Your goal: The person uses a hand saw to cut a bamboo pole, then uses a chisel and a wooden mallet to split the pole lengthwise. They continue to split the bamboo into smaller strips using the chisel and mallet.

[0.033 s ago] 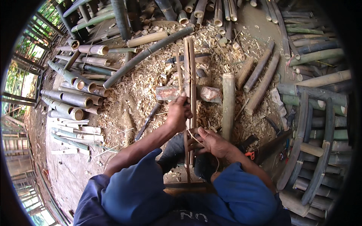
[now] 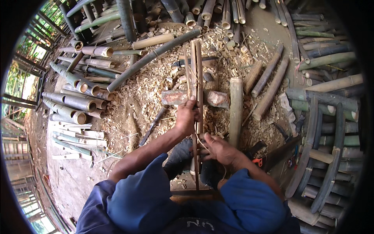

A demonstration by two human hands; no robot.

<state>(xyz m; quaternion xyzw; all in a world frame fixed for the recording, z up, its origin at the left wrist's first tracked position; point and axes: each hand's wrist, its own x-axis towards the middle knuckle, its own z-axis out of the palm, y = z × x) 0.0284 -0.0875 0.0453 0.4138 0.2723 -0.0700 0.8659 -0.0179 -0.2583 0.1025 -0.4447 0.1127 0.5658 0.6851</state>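
Observation:
A long split bamboo piece point(image 2: 198, 66) runs away from me between my legs and crosses a wooden block point(image 2: 218, 99). Beside it lies a narrow bamboo strip point(image 2: 187, 70), whose near part reaches back toward my lap. My left hand point(image 2: 187, 116) is closed around the strip just on the near side of the block, next to the split piece. Nearer to me, my right hand point(image 2: 220, 149) is at the strip with its fingers curled, and a thin pale sliver loops beside them. Those fingertips are partly hidden, so I cannot tell whether a blade is in them.
A long knife point(image 2: 153, 125) lies on the shavings left of my arm. A thick bamboo length point(image 2: 236, 111) stands out at right, near a saw with an orange handle point(image 2: 257, 161). Cut bamboo tubes point(image 2: 74, 102) are stacked at left; a bamboo frame point(image 2: 336, 156) is at right.
The narrow strip and my left hand have shifted slightly to the right. My right hand stays close to the same place, with the sliver still beside its fingers.

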